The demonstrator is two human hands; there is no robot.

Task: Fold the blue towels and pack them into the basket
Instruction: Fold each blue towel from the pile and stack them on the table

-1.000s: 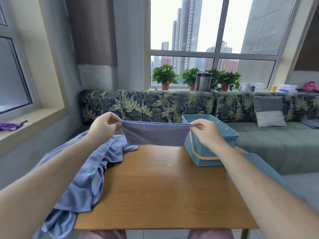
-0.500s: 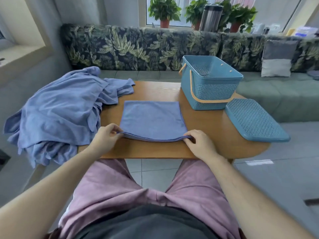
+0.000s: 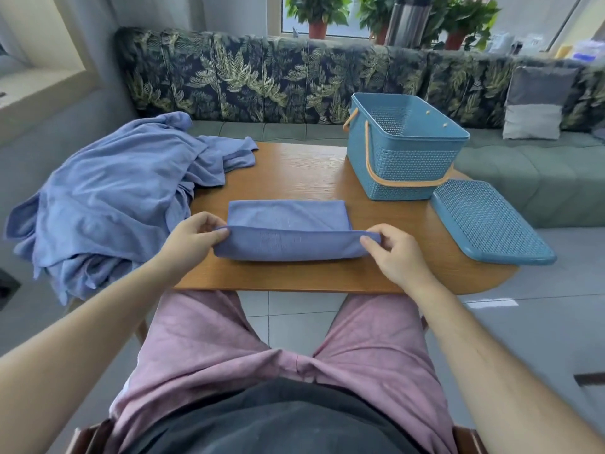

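Note:
A blue towel lies on the wooden table in front of me, its near edge lifted and curling over toward the far edge. My left hand pinches the near left corner. My right hand pinches the near right corner. A heap of unfolded blue towels covers the table's left end and hangs over its side. The blue basket with an orange handle stands open at the far right of the table, and nothing shows inside it.
The basket's blue lid lies flat at the table's right edge. A leaf-print sofa runs behind the table, with a grey cushion at right. Potted plants and a steel flask stand on the sill.
A second ago both hands held the towel stretched in the air; then they laid it flat on the table. Now they lift its near edge and carry it toward the far edge.

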